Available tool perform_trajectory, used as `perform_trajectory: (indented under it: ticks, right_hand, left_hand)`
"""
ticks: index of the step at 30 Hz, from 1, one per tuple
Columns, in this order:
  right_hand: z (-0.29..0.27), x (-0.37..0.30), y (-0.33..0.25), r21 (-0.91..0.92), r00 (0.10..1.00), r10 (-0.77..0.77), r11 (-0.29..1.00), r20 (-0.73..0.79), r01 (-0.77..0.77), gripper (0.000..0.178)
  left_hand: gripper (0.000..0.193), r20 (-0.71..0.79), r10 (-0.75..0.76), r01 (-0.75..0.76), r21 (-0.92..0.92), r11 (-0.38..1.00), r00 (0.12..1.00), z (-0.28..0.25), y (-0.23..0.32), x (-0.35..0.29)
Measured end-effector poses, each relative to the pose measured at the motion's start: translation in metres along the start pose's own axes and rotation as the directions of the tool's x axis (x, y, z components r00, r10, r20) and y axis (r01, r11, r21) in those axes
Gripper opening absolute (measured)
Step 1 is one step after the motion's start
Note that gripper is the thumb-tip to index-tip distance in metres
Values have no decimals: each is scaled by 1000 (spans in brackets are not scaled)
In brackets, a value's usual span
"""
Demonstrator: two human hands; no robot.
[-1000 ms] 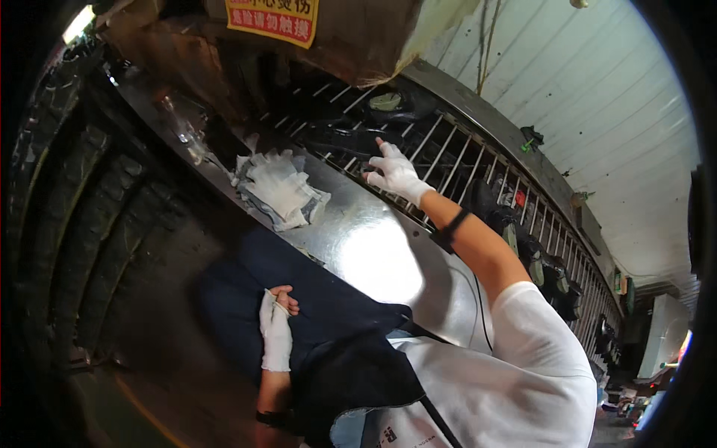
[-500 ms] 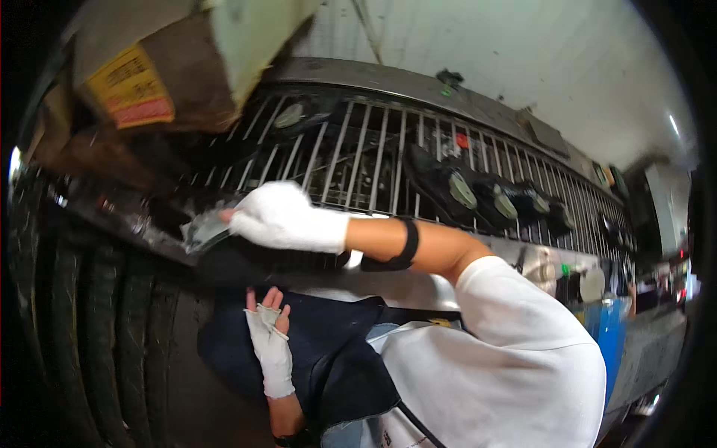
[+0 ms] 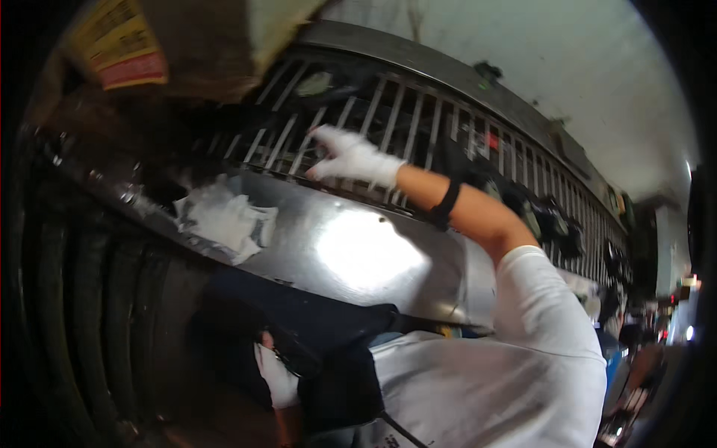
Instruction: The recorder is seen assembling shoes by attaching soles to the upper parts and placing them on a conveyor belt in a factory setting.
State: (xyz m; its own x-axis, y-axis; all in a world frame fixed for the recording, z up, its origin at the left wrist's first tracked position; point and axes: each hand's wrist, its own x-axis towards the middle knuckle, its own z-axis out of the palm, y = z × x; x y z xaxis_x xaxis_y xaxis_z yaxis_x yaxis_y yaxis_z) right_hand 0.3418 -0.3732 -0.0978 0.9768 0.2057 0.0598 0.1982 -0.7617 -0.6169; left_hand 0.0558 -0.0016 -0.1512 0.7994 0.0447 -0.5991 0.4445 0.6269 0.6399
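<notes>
My right hand, in a white fingerless glove, reaches over a rack of metal bars. Its thumb and fingers are apart with nothing between them. Low in the view, my left hand, also gloved, is closed against a dark, glossy object in front of the dark apron. Blur and shade hide that object's kind, and most of the left fingers are out of sight. Beyond my right hand, a black shoe with a pale patch lies on the bars.
A shiny metal ledge runs along the rack, with crumpled whitish sheets on it. More black shoes rest on the bars at right. A worn carton looms at upper left; dark ribbed rollers stand at far left.
My right hand has moved from the ledge's left part to the rack, up and right. The dark item under it has left the ledge, uncovering the sheets. My left hand has lowered and closed.
</notes>
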Motion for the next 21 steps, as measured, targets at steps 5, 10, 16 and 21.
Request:
perform_trajectory:
  ticks: [5, 10, 16, 21]
  right_hand:
    - [-55, 109, 69, -454, 992, -85, 891, -91, 34, 109]
    - [-127, 171, 340, 250, 993, 109, 963, -41, -96, 63]
    - [0, 268, 369, 458, 968, -201, 882, 148, 113, 64]
    - [-23, 186, 273, 471, 984, -139, 879, 113, 70, 65]
  left_hand:
    - [18, -231, 21, -5, 70, 998, 973, -62, -26, -2]
    - [68, -271, -54, 138, 302, 943, 961, -18, -29, 15]
    - [46, 16, 54, -54, 63, 997, 998, -4, 1, -7]
    - [50, -11, 59, -57, 158, 986, 998, -5, 5, -9]
